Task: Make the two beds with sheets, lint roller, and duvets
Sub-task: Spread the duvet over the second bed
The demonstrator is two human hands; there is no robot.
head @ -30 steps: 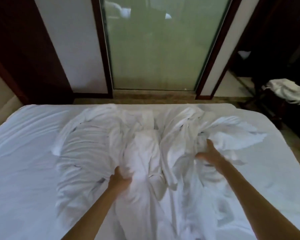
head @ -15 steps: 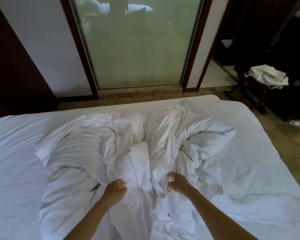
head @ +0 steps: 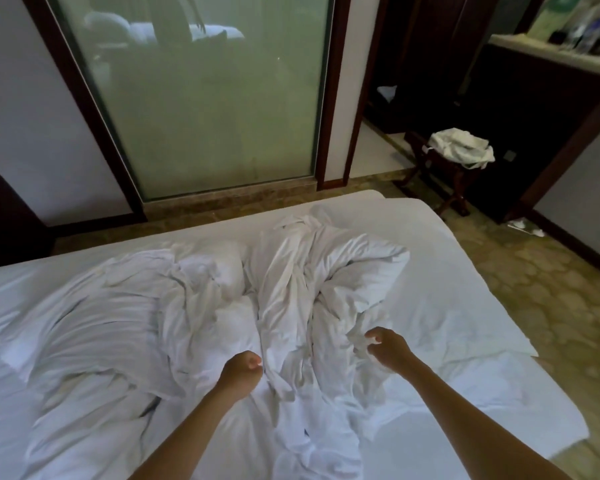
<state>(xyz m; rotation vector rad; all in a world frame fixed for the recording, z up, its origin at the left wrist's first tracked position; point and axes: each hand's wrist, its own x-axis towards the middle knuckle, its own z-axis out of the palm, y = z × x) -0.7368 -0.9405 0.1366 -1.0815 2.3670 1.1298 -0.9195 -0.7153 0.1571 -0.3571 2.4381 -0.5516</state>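
The bed (head: 4, 289) stretches across in front of me under a white sheet. The crumpled white duvet (head: 125, 327) is heaped along its middle, starting well to the left of my left grip (head: 241, 370). That grip is a tight fist sunk into the duvet's centre folds, with cloth bunched against the knuckles, so it looks clamped on the fabric. A tall twisted ridge of the duvet runs up between my two grips. My right grip (head: 387, 348) sits at that ridge's right edge, with fingers and thumb hooked toward a fold; I cannot tell whether they actually pinch it. Past the bed's far right corner, on the floor, stands a dark wooden rack (head: 454, 178) with a white cloth (head: 461, 148) piled on top.
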